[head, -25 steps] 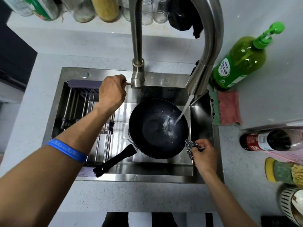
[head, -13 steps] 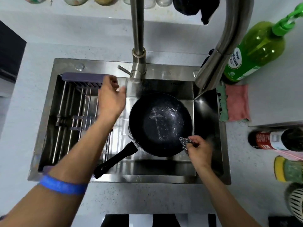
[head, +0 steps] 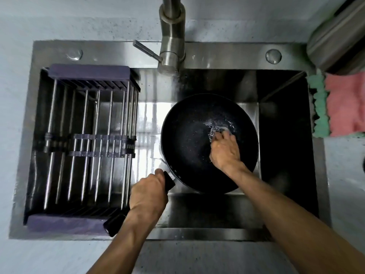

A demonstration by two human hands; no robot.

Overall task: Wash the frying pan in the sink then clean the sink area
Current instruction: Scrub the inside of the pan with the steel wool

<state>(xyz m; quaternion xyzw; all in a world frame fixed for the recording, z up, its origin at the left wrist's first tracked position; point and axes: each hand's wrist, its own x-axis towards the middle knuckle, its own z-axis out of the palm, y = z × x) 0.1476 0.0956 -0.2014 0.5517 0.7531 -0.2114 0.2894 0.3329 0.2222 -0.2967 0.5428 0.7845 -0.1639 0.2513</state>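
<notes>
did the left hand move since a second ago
Yes. The left hand left the tap lever at the back of the sink and came to the near side, where it now grips the pan handle.

Single head-worn view, looking almost straight down from above onto a stainless sink [head: 227, 54] set in a pale bench [head: 177, 258]. The camera sits close over the sink, whose rim nearly fills the frame from side to side; the near rim lies low in the frame and the far rim, with the tap base [head: 171, 56], lies high. Both forearms enter from the bottom edge and reach away from the viewer into the basin. Wide-angle bending curves the sink's straight edges toward the corners. A drying rack [head: 88, 147] occupies the sink's left part; a cloth [head: 343, 105] lies beyond its right rim.
</notes>
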